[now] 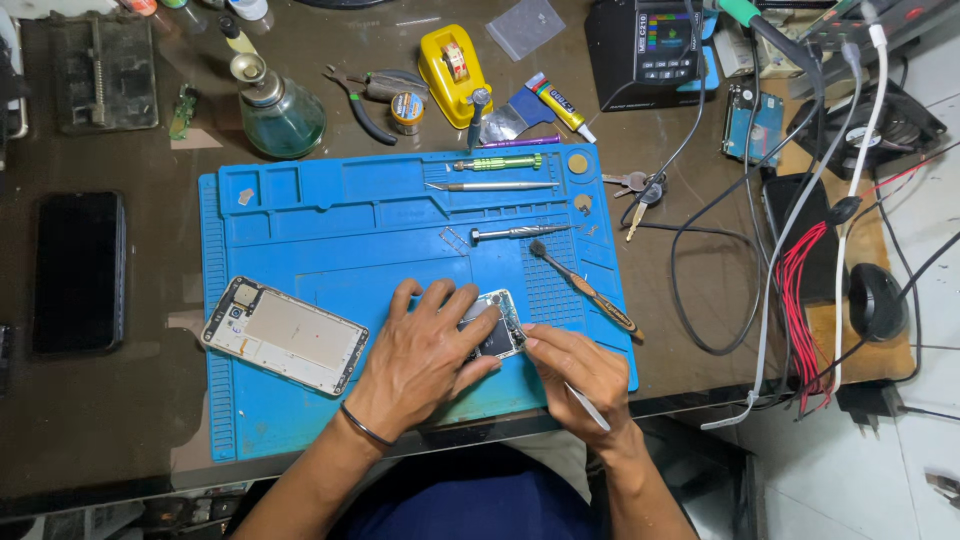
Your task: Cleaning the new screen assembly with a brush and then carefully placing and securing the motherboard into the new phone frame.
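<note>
Dark counter (120, 420) bearing a blue work mat (330, 240), whose upper tray compartments hold a green-handled screwdriver (498, 162), a pair of tweezers (490, 186) and a small round coin-like disc (578, 164); behind the mat stand a green glass dispenser bottle (280, 115), its contents not discernible, and a yellow holder (452, 70) with a roll inside. At the mat's near edge the left hand (425, 355) lies spread, fingers pressing down on an opened phone (497, 325), while the right hand (580, 372), just beside it, is closed around a thin white tool (588, 408) whose tip meets the phone's edge. A detached phone frame (285, 335) rests on the mat to the left, apart from both hands.
</note>
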